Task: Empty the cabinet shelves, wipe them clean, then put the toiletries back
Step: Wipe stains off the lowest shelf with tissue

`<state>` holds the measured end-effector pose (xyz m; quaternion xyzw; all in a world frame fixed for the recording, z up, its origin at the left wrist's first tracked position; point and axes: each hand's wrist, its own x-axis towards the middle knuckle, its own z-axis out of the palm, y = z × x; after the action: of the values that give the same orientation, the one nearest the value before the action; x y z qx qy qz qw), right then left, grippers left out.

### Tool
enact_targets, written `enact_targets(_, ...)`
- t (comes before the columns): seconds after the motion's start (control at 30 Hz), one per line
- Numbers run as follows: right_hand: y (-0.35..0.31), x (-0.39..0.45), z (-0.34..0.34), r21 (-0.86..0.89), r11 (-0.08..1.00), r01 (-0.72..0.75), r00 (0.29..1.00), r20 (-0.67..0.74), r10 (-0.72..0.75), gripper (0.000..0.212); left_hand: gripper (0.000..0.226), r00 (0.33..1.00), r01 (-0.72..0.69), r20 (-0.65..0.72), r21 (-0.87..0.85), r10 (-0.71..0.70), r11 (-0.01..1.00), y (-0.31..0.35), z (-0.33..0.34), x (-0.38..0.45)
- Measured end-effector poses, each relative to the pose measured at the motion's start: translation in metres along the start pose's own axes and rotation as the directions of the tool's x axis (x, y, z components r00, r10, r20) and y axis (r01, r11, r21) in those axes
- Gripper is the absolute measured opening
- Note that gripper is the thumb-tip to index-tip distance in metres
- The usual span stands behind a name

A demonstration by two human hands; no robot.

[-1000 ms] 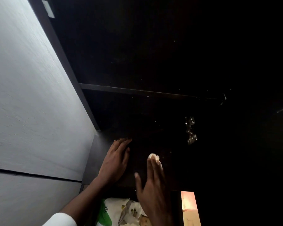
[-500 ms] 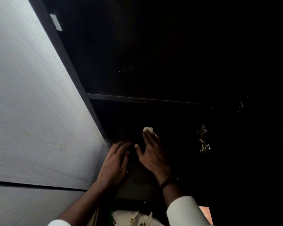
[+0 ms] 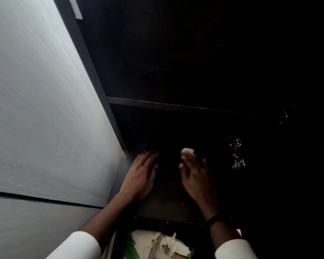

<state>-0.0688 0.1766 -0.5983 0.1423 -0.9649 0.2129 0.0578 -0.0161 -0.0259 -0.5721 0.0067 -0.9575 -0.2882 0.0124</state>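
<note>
While the left hand (image 3: 138, 179) rests flat on the dark shelf (image 3: 165, 200) near its left edge, with the fingers straight and close together, the right hand (image 3: 196, 181) works a little to the right of it on the same shelf. A small pale wad, probably a tissue or cloth (image 3: 187, 151), shows just past the right fingertips (image 3: 185, 157), on the side toward the back of the cabinet. The right fingers are stretched forward and lie on top of the wad; they seem to press it down more than pinch it, but the picture is blurred there and I cannot tell this for sure. The thumb stands out to the left.

So the wad lies straight ahead of the right hand, in line with the forearm, and the right hand is clearly the nearer one. I judge that the wiping step is in progress, and the next stroke probably runs along this line or sideways toward the metal hinge (image 3: 236, 153) at the right. No toiletries are visible on this shelf. Below its front edge, a white and green plastic bag (image 3: 153, 245) sits between the two white sleeves.
</note>
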Motion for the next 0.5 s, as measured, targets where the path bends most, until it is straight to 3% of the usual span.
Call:
enact_targets(0.07,-0.006,0.005,0.001,0.043,0.974,-0.221,0.974,-0.043,0.223,0.059,0.063,1.0,0.005,0.003,0.009,-0.005,1.0,-0.004,-0.001,0.0)
enact_targets(0.1,-0.024,-0.001,0.007,0.071,0.963,-0.261,0.963,-0.042,0.264,0.061,0.062,1.0,0.011,0.004,0.012,-0.011,1.0,-0.006,0.0,0.0)
enact_targets(0.27,-0.1,-0.088,0.015,0.229,0.973,0.015,0.979,0.195,-0.061,0.057,0.055,0.999,0.044,-0.022,-0.045,-0.046,0.998,-0.009,0.001,-0.012)
enact_targets(0.33,-0.075,-0.1,-0.003,0.177,0.983,0.053,0.987,0.138,-0.078,0.049,0.051,0.999,0.026,-0.038,-0.055,-0.028,0.998,-0.013,-0.004,-0.021)
enact_targets(0.37,-0.055,-0.105,-0.011,0.113,0.993,0.021,0.997,0.073,-0.03,0.045,0.051,0.999,0.019,-0.038,-0.052,-0.021,0.998,-0.015,-0.006,-0.025)
enact_targets(0.43,-0.017,-0.115,-0.032,-0.013,0.984,-0.178,0.984,0.003,0.178,0.044,0.051,0.999,0.023,-0.038,-0.049,-0.025,0.999,-0.022,-0.011,-0.033)
enact_targets(0.5,-0.001,-0.121,-0.043,-0.055,0.916,-0.398,0.917,-0.025,0.397,0.047,0.052,0.998,0.045,-0.042,-0.057,-0.047,0.997,-0.026,-0.013,-0.04)
